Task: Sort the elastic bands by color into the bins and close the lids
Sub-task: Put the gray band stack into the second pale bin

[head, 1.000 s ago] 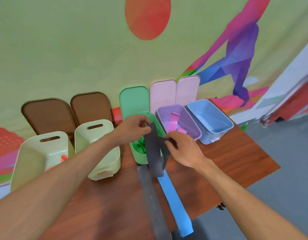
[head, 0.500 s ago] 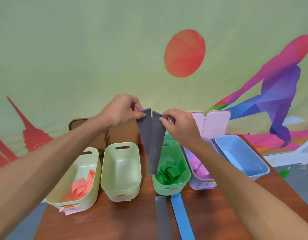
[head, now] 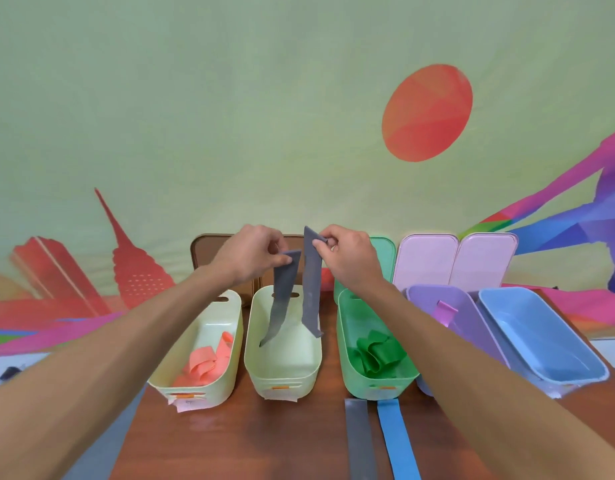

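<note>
The light where I work is bright, even and soft, and I cannot tell its source. Shadows are faint: only a pale one under the bins on my desk (head: pixel 229 441). No glare anywhere. The wide lens bends the edges, stretching my forearms and curving the wall mural (head: pixel 427 112). Detail is slightly soft throughout, more so toward the corners.

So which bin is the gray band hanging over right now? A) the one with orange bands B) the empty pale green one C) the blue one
B: both hands hold the gray band above the empty pale green bin, its ends dangling inside.
</note>
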### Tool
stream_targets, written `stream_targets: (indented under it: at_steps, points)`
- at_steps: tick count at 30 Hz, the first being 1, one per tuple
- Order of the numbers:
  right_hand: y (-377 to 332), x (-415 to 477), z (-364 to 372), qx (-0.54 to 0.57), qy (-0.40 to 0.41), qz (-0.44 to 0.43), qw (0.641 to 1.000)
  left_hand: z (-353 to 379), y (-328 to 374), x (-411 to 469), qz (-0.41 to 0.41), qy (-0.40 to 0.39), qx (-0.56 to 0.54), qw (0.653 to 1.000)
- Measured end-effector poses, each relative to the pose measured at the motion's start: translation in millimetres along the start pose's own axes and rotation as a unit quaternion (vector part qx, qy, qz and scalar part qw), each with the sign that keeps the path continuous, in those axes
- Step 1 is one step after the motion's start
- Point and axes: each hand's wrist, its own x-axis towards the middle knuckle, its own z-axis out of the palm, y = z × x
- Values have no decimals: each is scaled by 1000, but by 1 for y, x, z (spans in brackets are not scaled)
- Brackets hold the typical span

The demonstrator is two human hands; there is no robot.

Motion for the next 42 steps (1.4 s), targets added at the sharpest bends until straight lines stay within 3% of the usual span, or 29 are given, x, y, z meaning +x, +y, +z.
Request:
stream_targets:
  at_steps: [7,12,21,29,36,42]
  points:
    - [20,-40,40,-22,-172,57,983,54,-43,-27,-88,-56,-33,994]
    - [31,-62,47,-33,-244,70,967,68,-58,-47,-86,-121,-97,984]
    - [57,-93,35,-72,-310,71,945,100,-43,-72,-52,-173,-137,974]
    - [109,-152,23,-48,-343,143,927,164,-18,-86,19,-256,-44,966]
    - [165,-195,25,-30,-413,195,889,240,5,-95,6,-297,-15,955]
    - [211,-216,27,-13,-431,266,862,301,12,-100,-80,-318,-34,944]
